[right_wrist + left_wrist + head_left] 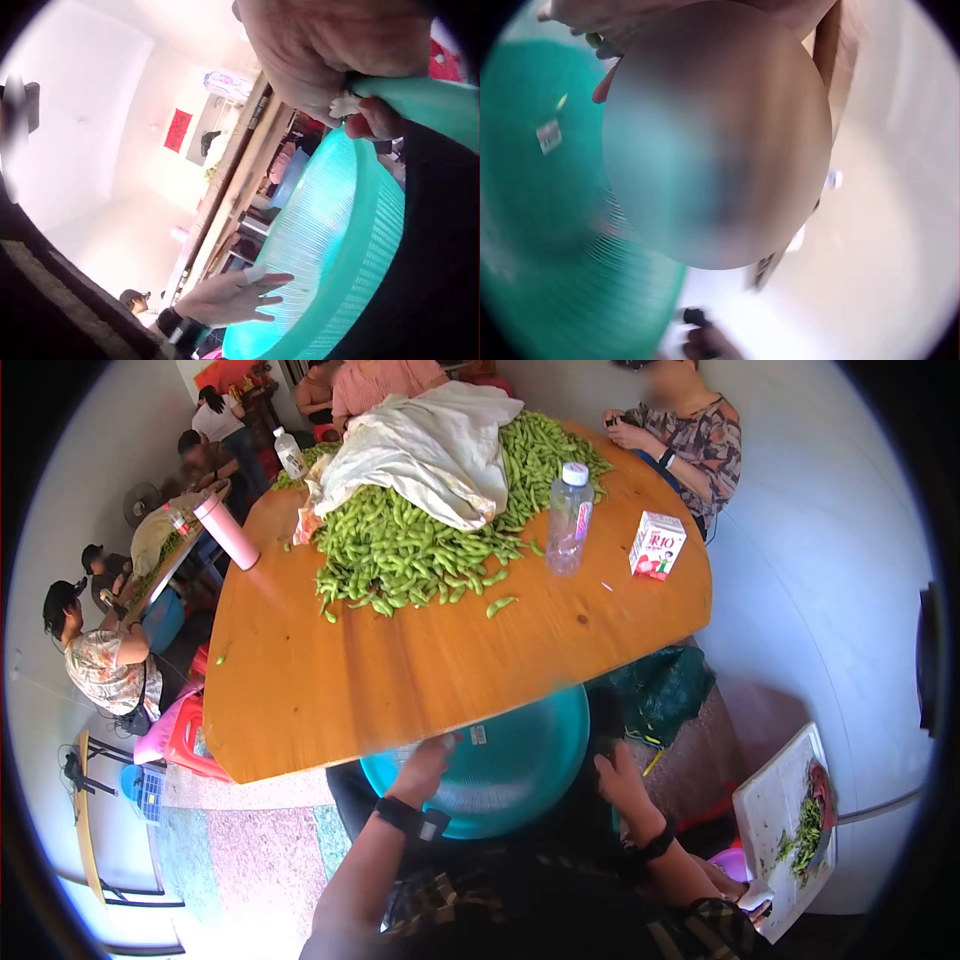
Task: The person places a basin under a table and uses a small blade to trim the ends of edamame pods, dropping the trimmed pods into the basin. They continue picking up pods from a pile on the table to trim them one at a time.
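Note:
My left hand is over the big teal plastic basket, fingers spread in the right wrist view, with a white wrapping on a finger. A green bit shows by its fingers in the left wrist view, and a small yellow-green piece lies against the basket's teal. To the basket's right is my right hand, its fingers bent and a white wrapping at one tip. A smooth teal plastic piece runs beside those fingers; I cannot tell whether they hold it.
Green soybean pods are heaped on the wooden table, partly under a white cloth. A clear bottle, a small carton and a pink flask stand around them. A white tray with green scraps is at right. Several people sit around.

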`<state>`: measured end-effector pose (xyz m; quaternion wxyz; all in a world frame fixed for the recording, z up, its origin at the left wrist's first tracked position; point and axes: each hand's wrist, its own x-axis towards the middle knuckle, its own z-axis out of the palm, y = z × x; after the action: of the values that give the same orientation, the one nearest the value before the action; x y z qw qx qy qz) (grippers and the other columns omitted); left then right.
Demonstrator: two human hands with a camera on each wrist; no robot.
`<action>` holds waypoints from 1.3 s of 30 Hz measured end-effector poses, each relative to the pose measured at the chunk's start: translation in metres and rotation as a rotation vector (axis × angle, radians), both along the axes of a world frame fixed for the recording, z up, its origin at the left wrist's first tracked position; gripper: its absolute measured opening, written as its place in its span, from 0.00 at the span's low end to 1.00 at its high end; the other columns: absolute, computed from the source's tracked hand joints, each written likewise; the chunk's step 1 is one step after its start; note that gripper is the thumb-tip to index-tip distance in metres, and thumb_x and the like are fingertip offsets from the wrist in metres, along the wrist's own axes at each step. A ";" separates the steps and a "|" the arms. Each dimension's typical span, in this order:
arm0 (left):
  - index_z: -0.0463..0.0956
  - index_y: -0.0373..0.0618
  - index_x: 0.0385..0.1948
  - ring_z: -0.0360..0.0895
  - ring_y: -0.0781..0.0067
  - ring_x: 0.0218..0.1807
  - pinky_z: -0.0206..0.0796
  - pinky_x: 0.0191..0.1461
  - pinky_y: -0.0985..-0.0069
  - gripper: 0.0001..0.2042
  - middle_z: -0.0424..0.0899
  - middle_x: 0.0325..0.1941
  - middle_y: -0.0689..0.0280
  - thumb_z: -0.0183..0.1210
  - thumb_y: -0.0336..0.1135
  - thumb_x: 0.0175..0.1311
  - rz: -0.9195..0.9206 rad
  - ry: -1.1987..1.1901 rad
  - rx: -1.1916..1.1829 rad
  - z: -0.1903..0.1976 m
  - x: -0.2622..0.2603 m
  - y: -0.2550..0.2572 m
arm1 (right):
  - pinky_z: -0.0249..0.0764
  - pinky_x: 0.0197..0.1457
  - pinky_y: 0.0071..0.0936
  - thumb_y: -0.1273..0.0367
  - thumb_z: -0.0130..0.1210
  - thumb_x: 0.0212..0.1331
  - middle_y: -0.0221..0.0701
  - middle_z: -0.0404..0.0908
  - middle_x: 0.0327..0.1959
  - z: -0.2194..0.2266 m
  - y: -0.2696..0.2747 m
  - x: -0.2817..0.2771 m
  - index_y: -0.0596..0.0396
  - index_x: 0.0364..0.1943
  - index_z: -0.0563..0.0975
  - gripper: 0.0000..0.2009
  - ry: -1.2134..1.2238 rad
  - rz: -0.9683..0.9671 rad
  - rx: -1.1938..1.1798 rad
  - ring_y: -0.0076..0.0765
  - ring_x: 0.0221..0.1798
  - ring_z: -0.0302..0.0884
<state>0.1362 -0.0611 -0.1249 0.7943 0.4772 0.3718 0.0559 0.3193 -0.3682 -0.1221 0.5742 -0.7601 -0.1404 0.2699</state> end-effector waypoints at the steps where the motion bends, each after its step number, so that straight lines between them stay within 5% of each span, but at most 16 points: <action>1: 0.74 0.41 0.56 0.69 0.57 0.60 0.64 0.62 0.62 0.16 0.74 0.57 0.54 0.52 0.36 0.70 -0.287 0.209 0.698 -0.025 -0.004 -0.001 | 0.63 0.16 0.23 0.65 0.53 0.68 0.28 0.72 0.24 0.010 0.004 0.001 0.55 0.53 0.70 0.14 -0.012 0.003 0.010 0.21 0.16 0.67; 2: 0.74 0.43 0.57 0.64 0.50 0.68 0.60 0.68 0.57 0.17 0.71 0.64 0.51 0.53 0.40 0.70 -0.561 0.427 1.396 -0.037 -0.001 -0.002 | 0.63 0.17 0.21 0.66 0.51 0.69 0.27 0.71 0.24 0.029 0.006 -0.001 0.54 0.52 0.70 0.12 0.100 0.049 0.023 0.20 0.17 0.67; 3: 0.75 0.44 0.57 0.51 0.43 0.75 0.51 0.75 0.53 0.20 0.63 0.71 0.48 0.56 0.44 0.68 -0.477 0.469 1.224 0.026 0.003 -0.025 | 0.63 0.18 0.20 0.66 0.49 0.70 0.26 0.70 0.23 0.047 0.007 -0.004 0.53 0.51 0.70 0.10 0.216 0.093 0.033 0.19 0.17 0.66; 6: 0.76 0.45 0.57 0.56 0.42 0.73 0.54 0.74 0.55 0.21 0.65 0.70 0.50 0.57 0.46 0.67 -0.538 0.073 1.298 0.033 -0.003 -0.025 | 0.62 0.18 0.18 0.67 0.46 0.72 0.24 0.68 0.22 0.088 0.018 -0.015 0.52 0.47 0.71 0.06 0.271 0.149 0.131 0.18 0.17 0.65; 7: 0.80 0.42 0.49 0.70 0.46 0.63 0.64 0.66 0.58 0.16 0.75 0.59 0.50 0.59 0.41 0.65 -0.422 0.009 1.429 0.063 0.000 -0.034 | 0.62 0.18 0.18 0.67 0.46 0.72 0.24 0.68 0.22 0.104 0.023 -0.020 0.52 0.47 0.71 0.06 0.264 0.141 0.142 0.18 0.17 0.65; 8: 0.80 0.42 0.49 0.70 0.46 0.63 0.64 0.66 0.58 0.16 0.75 0.59 0.50 0.59 0.41 0.65 -0.417 -0.002 1.438 0.095 0.003 -0.043 | 0.62 0.18 0.18 0.68 0.45 0.72 0.24 0.68 0.21 0.120 0.028 -0.021 0.52 0.45 0.70 0.06 0.244 0.160 0.160 0.18 0.17 0.64; 10: 0.82 0.40 0.39 0.81 0.56 0.41 0.73 0.46 0.64 0.11 0.83 0.41 0.54 0.63 0.38 0.63 -0.438 0.021 1.008 0.162 0.016 -0.059 | 0.61 0.18 0.18 0.68 0.44 0.73 0.24 0.67 0.21 0.140 0.034 -0.017 0.52 0.44 0.70 0.05 0.227 0.166 0.178 0.18 0.16 0.63; 11: 0.82 0.38 0.33 0.78 0.61 0.28 0.71 0.33 0.68 0.08 0.80 0.28 0.59 0.66 0.34 0.58 -0.281 -0.190 1.239 0.173 0.030 -0.062 | 0.62 0.18 0.18 0.68 0.44 0.73 0.24 0.67 0.20 0.149 0.037 -0.011 0.52 0.46 0.71 0.06 0.231 0.195 0.215 0.19 0.16 0.63; 18: 0.80 0.37 0.40 0.80 0.52 0.36 0.73 0.41 0.64 0.12 0.79 0.37 0.54 0.66 0.33 0.57 0.065 -0.147 1.685 0.163 0.154 -0.003 | 0.65 0.18 0.23 0.68 0.44 0.72 0.28 0.72 0.24 0.180 0.062 0.015 0.53 0.55 0.70 0.12 0.348 0.253 0.447 0.24 0.17 0.67; 23: 0.78 0.36 0.46 0.80 0.45 0.40 0.74 0.46 0.59 0.14 0.79 0.39 0.53 0.63 0.31 0.59 -0.141 -0.122 1.398 0.144 0.187 0.016 | 0.67 0.20 0.22 0.68 0.44 0.72 0.29 0.73 0.25 0.192 0.086 0.036 0.55 0.49 0.70 0.09 0.362 0.291 0.514 0.24 0.18 0.69; 27: 0.77 0.35 0.48 0.81 0.54 0.39 0.74 0.44 0.63 0.14 0.81 0.39 0.55 0.62 0.31 0.62 -0.185 -0.034 1.592 0.134 0.192 0.023 | 0.65 0.21 0.21 0.69 0.45 0.72 0.27 0.71 0.21 0.196 0.102 0.053 0.55 0.39 0.69 0.05 0.188 0.330 0.352 0.21 0.18 0.68; 29: 0.78 0.37 0.51 0.81 0.69 0.38 0.73 0.41 0.71 0.14 0.82 0.39 0.61 0.60 0.31 0.66 -0.245 -0.178 1.072 0.149 0.173 0.019 | 0.64 0.20 0.20 0.69 0.46 0.71 0.26 0.71 0.20 0.199 0.110 0.059 0.55 0.36 0.68 0.06 0.108 0.348 0.283 0.20 0.18 0.68; 30: 0.78 0.37 0.51 0.81 0.69 0.38 0.73 0.41 0.71 0.14 0.82 0.39 0.61 0.60 0.31 0.66 -0.250 -0.177 1.073 0.156 0.163 0.018 | 0.64 0.20 0.20 0.69 0.47 0.71 0.25 0.70 0.19 0.199 0.113 0.059 0.55 0.35 0.68 0.07 0.080 0.340 0.292 0.19 0.18 0.68; 32: 0.78 0.38 0.53 0.78 0.79 0.38 0.72 0.42 0.78 0.13 0.83 0.42 0.67 0.57 0.31 0.70 -0.278 -0.309 0.395 0.165 0.134 0.010 | 0.63 0.20 0.20 0.68 0.47 0.71 0.24 0.70 0.19 0.196 0.120 0.056 0.55 0.34 0.68 0.07 0.072 0.328 0.300 0.18 0.18 0.68; 36: 0.76 0.40 0.57 0.77 0.83 0.38 0.70 0.44 0.83 0.15 0.84 0.44 0.69 0.56 0.28 0.71 -0.193 -0.344 0.251 0.169 0.095 -0.002 | 0.63 0.21 0.20 0.68 0.48 0.70 0.24 0.69 0.18 0.198 0.136 0.035 0.54 0.31 0.67 0.09 0.149 0.507 0.240 0.18 0.19 0.68; 39: 0.74 0.40 0.61 0.76 0.86 0.39 0.70 0.44 0.85 0.18 0.84 0.48 0.69 0.58 0.25 0.69 -0.140 -0.330 0.410 0.167 0.076 -0.004 | 0.63 0.21 0.21 0.68 0.49 0.70 0.23 0.68 0.18 0.190 0.144 0.019 0.54 0.31 0.67 0.10 0.042 0.567 0.256 0.17 0.19 0.67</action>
<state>0.2127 -0.0653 0.0425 0.7329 0.6370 0.1842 0.1523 0.3386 -0.2245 0.0678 0.5698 -0.6065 -0.3676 0.4152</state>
